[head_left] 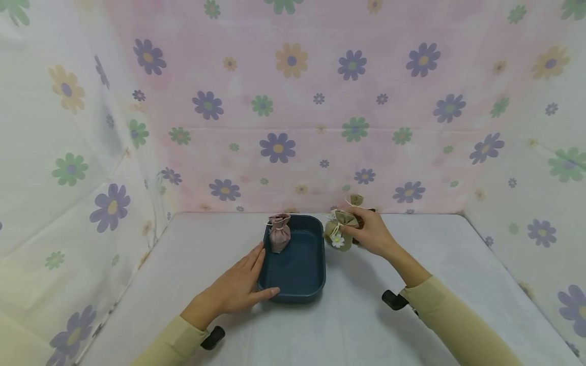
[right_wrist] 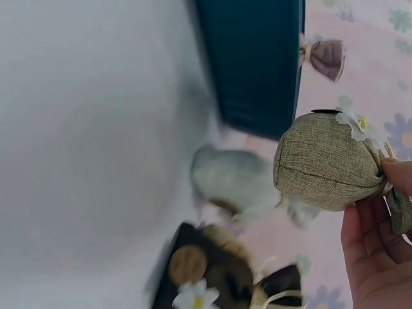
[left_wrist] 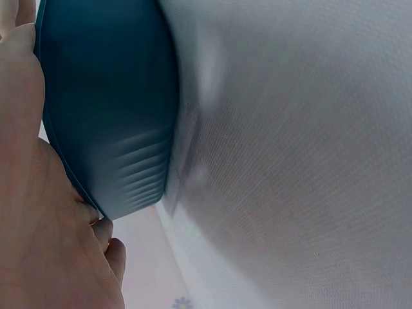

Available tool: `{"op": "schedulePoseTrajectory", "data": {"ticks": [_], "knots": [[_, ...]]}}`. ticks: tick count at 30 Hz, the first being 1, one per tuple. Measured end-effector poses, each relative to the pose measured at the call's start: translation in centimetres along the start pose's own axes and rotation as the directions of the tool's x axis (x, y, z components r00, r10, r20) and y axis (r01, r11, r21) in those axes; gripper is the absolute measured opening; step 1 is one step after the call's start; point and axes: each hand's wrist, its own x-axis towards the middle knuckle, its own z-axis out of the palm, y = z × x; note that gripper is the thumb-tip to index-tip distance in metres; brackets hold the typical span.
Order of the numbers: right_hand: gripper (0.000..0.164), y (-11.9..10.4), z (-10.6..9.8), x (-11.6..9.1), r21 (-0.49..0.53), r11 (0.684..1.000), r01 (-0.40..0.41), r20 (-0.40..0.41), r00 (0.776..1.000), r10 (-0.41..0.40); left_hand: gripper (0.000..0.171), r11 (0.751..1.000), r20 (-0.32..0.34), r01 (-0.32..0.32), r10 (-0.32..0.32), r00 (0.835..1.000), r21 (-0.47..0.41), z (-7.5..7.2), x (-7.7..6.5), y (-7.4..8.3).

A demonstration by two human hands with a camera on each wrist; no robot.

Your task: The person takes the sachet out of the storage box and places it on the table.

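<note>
My right hand pinches the gathered neck of a beige burlap drawstring pouch decorated with a white daisy. The pouch hangs beside the right wall of a dark blue rectangular bin. Inside that bin, a mauve drawstring pouch leans in the far left corner. My left hand rests along the bin's left side, fingers extended against the wall and thumb over the near rim. From the left wrist, its palm lies along the bin's edge, with some fingertips hidden behind the rim.
Below the held pouch in the right wrist view are a blurred grey pouch and a dark brown pouch with a daisy. Flower-printed cloth walls border the white table at the back and both sides.
</note>
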Motion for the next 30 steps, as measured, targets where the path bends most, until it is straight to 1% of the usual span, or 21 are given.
{"op": "schedulePoseTrajectory", "data": {"ticks": [3, 9, 18, 21, 25, 30], "knots": [[0.033, 0.9, -0.7, -0.7, -0.007, 1.000, -0.011, -0.004, 1.000, 0.011, 0.112, 1.000, 0.005, 0.004, -0.004, 1.000, 0.000, 0.0, 0.0, 0.0], [0.028, 2.7, -2.0, -2.1, -0.072, 0.997, -0.036, 0.001, 0.999, 0.036, 0.112, 1.000, 0.004, 0.004, -0.004, 1.000, 0.006, 0.0, 0.0, 0.0], [0.025, 5.4, -3.7, -4.1, -0.091, 0.991, -0.098, 0.020, 0.995, 0.100, 0.113, 1.000, -0.003, -0.007, 0.007, 1.000, 0.012, 0.1, 0.1, -0.1], [0.026, 6.2, -4.2, -4.7, -0.107, 0.988, -0.111, 0.014, 0.993, 0.113, 0.113, 1.000, -0.001, -0.007, 0.007, 1.000, 0.012, 0.2, 0.1, -0.1], [0.028, 7.0, -4.7, -5.2, -0.138, 0.982, -0.129, -0.007, 0.992, 0.129, 0.113, 1.000, 0.000, -0.003, 0.003, 1.000, 0.014, 0.3, 0.2, -0.2], [0.029, 7.7, -4.6, -5.2, -0.149, 0.978, -0.148, 0.003, 0.989, 0.150, 0.113, 1.000, -0.004, -0.004, 0.004, 1.000, 0.011, 0.2, 0.1, -0.2]]}}
